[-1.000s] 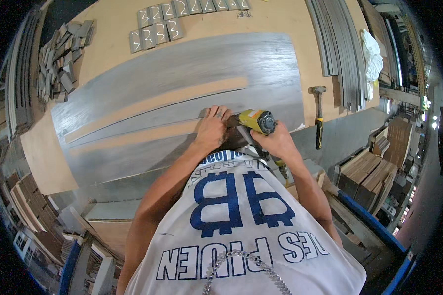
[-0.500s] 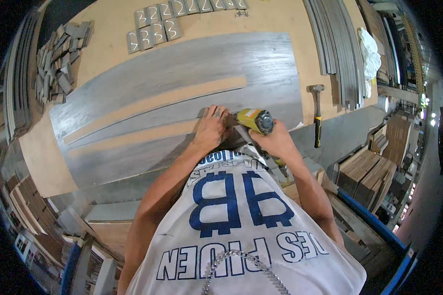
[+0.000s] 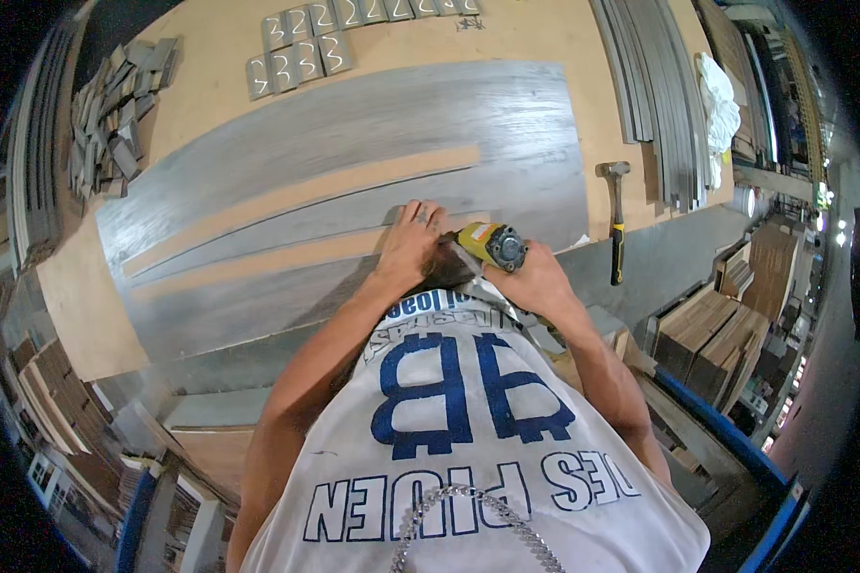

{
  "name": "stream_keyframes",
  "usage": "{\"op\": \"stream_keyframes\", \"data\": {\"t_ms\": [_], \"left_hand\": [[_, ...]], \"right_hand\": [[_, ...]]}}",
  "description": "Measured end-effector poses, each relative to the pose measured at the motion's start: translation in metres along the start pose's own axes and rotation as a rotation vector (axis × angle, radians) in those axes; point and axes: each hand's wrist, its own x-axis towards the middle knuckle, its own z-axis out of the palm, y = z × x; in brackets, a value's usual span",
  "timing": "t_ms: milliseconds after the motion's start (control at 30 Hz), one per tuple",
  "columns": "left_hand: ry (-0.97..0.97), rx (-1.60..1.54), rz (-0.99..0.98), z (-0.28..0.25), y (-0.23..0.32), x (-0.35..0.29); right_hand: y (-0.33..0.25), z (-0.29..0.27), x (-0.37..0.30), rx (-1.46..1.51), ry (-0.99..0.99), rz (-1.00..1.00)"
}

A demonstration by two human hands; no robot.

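Note:
A large grey wood-grain panel (image 3: pixel 487 110) with a curved far edge lies on the table. Along it run two long tan bands (image 3: pixel 325 191), with a grey slat (image 3: pixel 287 221) between them. My left hand (image 3: pixel 411 244) rests on the panel's near part, fingers stretched out and pressing down just left of the tool. In my right hand (image 3: pixel 541 281) is a yellow and black nail gun (image 3: pixel 487 244), gripped by its handle. Its nose points down and left beside my left hand; the tip is hidden in dark shadow there.
A hammer (image 3: pixel 617 224) lies right of the panel, near long grey slats (image 3: pixel 655 115) and a white cloth (image 3: pixel 719 110). Small grey offcuts (image 3: pixel 115 119) are heaped at far left. Chalk-marked grey pieces (image 3: pixel 306 59) stand in rows beyond the panel. Stacked boards (image 3: pixel 712 329) sit lower right.
The nail gun and my right hand have shifted slightly to the left and toward me. My left hand stays almost in place on the panel.

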Motion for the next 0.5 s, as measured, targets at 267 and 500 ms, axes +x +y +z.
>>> {"op": "stream_keyframes", "data": {"t_ms": [267, 500], "left_hand": [[-0.014, 0.127, -0.131, -0.031, -0.010, -0.036], [0.062, 0.133, -0.101, -0.020, -0.008, -0.045]], "right_hand": [[0.054, -0.015, 0.017, -0.154, 0.358, 0.100], [0.090, 0.001, 0.045, -0.581, 0.445, -0.127]]}}
